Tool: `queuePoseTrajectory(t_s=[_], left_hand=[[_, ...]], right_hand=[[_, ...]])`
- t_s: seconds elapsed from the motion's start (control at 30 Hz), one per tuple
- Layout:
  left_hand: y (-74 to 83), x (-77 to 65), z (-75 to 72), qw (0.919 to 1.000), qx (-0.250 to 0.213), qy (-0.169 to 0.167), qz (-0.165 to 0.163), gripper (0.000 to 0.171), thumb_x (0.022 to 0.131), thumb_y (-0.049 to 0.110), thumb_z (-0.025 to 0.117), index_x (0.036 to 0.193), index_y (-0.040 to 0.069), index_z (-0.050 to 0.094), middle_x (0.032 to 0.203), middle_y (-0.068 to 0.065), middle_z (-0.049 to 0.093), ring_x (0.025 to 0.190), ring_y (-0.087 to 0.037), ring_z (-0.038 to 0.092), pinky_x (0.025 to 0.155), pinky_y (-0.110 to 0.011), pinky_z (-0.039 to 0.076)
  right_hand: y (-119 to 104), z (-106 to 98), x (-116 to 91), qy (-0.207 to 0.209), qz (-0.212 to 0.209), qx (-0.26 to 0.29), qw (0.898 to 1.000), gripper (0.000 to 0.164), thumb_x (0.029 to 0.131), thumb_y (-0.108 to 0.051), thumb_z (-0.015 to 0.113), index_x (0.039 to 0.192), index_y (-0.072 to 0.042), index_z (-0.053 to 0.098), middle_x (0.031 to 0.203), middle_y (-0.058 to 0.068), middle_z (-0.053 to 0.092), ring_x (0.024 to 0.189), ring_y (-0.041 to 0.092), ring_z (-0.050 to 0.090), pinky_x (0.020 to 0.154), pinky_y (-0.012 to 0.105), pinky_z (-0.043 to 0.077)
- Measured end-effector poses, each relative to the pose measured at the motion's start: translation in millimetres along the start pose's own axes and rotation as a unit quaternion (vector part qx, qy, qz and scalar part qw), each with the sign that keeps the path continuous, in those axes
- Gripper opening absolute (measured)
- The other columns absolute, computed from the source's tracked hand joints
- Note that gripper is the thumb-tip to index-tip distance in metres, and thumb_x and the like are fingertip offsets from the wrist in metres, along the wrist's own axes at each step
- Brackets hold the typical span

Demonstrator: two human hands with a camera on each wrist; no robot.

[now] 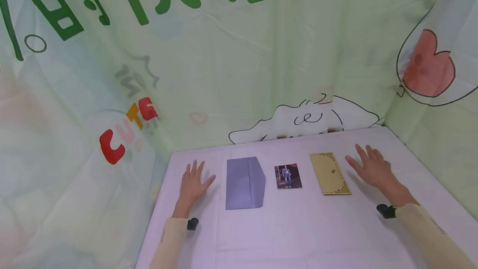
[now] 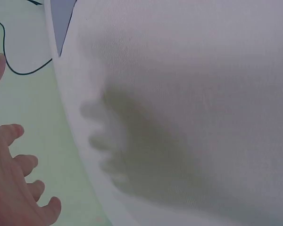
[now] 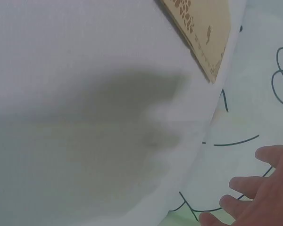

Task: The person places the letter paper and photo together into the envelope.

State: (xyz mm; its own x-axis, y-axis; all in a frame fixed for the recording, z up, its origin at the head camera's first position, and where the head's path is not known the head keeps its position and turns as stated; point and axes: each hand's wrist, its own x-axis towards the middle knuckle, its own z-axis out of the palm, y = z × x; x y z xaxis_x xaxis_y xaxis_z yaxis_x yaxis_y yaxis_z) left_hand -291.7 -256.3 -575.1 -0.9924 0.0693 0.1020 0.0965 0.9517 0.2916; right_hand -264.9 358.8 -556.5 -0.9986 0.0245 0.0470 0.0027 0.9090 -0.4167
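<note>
My left hand (image 1: 192,185) hovers with spread fingers over the table, to the left of a blue-grey envelope (image 1: 239,184) whose pointed flap lies unfolded toward the right. In the middle lies a small photo (image 1: 288,176) of a standing person. Right of that sits a tan card (image 1: 330,174) with brown ornament at its corners; its thick edge shows in the right wrist view. Beyond the card's right side my right hand (image 1: 374,168) hangs over the table, fingers spread and holding nothing. Both hands cast shadows on the cloth.
A pale cloth covers the table (image 1: 284,231). Behind it and at both sides hang light green printed curtains (image 1: 224,74) with green characters, a red heart and coloured letters. Dark wrist cameras (image 1: 386,211) sit on both wrists.
</note>
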Motion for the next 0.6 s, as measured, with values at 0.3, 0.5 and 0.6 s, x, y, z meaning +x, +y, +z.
queuePoseTrajectory(t_s=[0.3, 0.5, 0.6], left_hand=[[10.2, 2.4, 5.0, 1.0, -0.001, 0.0, 0.004, 0.086, 0.093, 0.07, 0.049, 0.159, 0.018, 0.03, 0.168, -0.017, 0.019, 0.154, -0.044, 0.014, 0.122, -0.061, 0.02], [17.9, 1.2, 5.0, 0.9999, -0.008, 0.006, 0.006, 0.085, 0.093, 0.068, 0.052, 0.158, 0.018, 0.031, 0.167, -0.017, 0.022, 0.154, -0.044, 0.016, 0.122, -0.061, 0.02], [22.2, 0.3, 5.8, 0.9998, -0.015, 0.012, 0.011, 0.084, 0.093, 0.067, 0.053, 0.158, 0.017, 0.033, 0.166, -0.019, 0.024, 0.153, -0.045, 0.018, 0.121, -0.061, 0.021]], right_hand=[[-11, 6, 0, -0.008, 0.001, 0.006, 1.0, 0.088, 0.103, -0.063, 0.028, 0.157, 0.003, 0.008, 0.157, 0.043, 0.005, 0.143, 0.064, 0.003, 0.104, 0.083, 0.011], [-17, 12, 3, -0.012, 0.005, 0.01, 1.0, 0.09, 0.102, -0.066, 0.027, 0.158, 0.002, 0.008, 0.158, 0.042, 0.004, 0.144, 0.063, 0.001, 0.106, 0.082, 0.009], [-20, 15, 4, -0.008, 0.001, 0.008, 1.0, 0.089, 0.103, -0.065, 0.029, 0.158, 0.003, 0.01, 0.158, 0.042, 0.006, 0.144, 0.064, 0.002, 0.106, 0.082, 0.01]])
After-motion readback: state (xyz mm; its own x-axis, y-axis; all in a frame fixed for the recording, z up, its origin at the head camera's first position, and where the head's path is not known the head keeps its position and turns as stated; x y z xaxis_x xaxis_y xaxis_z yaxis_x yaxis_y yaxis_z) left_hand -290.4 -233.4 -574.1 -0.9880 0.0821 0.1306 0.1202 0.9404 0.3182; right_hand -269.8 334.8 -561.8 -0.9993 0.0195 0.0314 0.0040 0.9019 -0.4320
